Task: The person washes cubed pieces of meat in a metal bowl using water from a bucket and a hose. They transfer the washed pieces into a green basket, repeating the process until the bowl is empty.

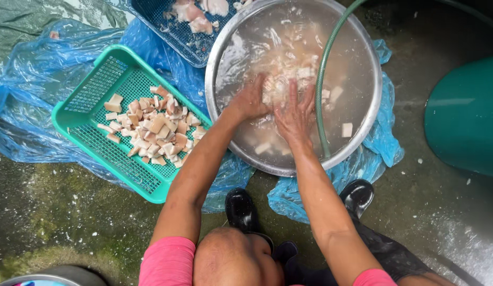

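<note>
A large metal basin (363, 130) holds cloudy water with pale meat pieces (289, 66) in it. My left hand (252, 100) and my right hand (295, 114) are both sunk in the water side by side, fingers cupped around a clump of the pieces at the basin's middle. A green hose (321, 90) curves over the far rim and down into the water just right of my right hand. A few single cubes (346, 130) float near the right rim.
A green plastic basket (82, 119) with several cut meat cubes sits to the left on blue plastic sheeting (40, 79). A blue basket (175, 32) with larger meat chunks lies behind. A green tub (466, 114) stands at right. Black boots (241, 209) rest on wet concrete.
</note>
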